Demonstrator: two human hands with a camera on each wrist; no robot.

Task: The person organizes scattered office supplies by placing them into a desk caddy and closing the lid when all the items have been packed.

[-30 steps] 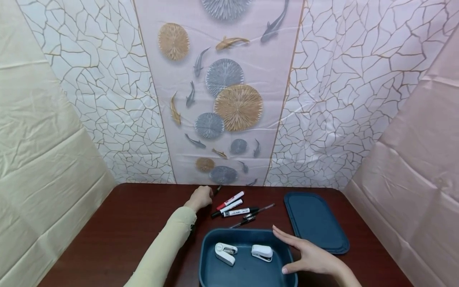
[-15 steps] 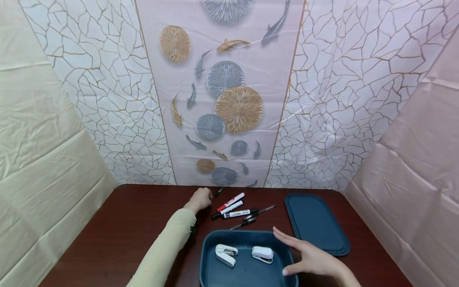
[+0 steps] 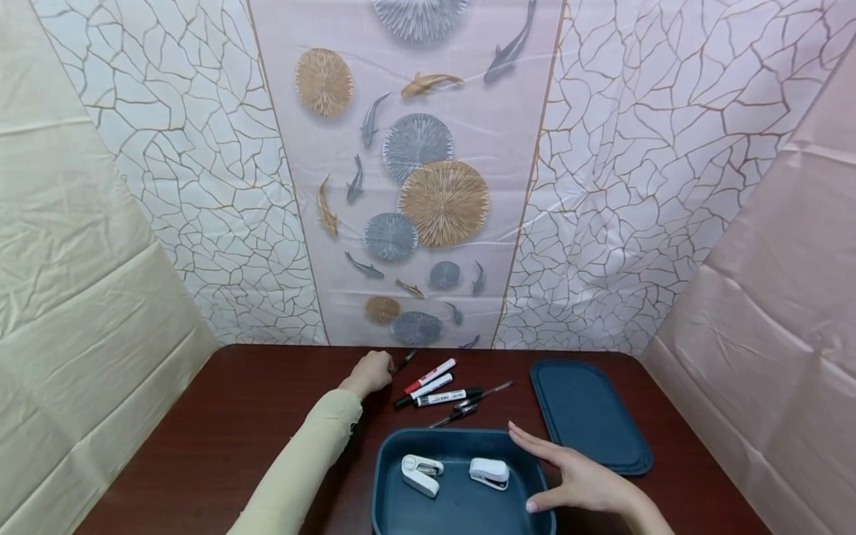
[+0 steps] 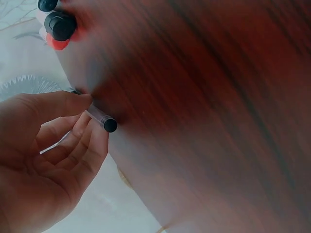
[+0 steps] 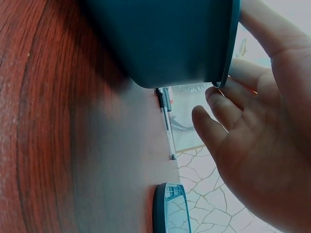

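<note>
At the far edge of the table my left hand [image 3: 371, 374] pinches a pen [image 4: 101, 118] between thumb and fingers; its black end points toward the left wrist camera. My right hand [image 3: 575, 475] rests on the right rim of a dark blue box [image 3: 461, 514], fingers fairly straight at the far corner and thumb over the side. Inside the box lie a white stapler [image 3: 421, 475], spread at an angle, and a second white stapler [image 3: 490, 472]. Just right of my left hand are a red-capped marker [image 3: 431, 375] and two black-capped markers, one with printed text [image 3: 446, 397].
Two thin pens lie between the markers and the box, one clear pen [image 3: 493, 389] and one black-capped pen [image 3: 453, 415]. A dark blue lid [image 3: 588, 416] lies flat on the right of the brown table [image 3: 221, 446]. Patterned cloth [image 3: 414, 282] hangs behind the table.
My left hand has shifted very slightly left at the far pen. The right hand, box, staplers and markers stay where they were.
</note>
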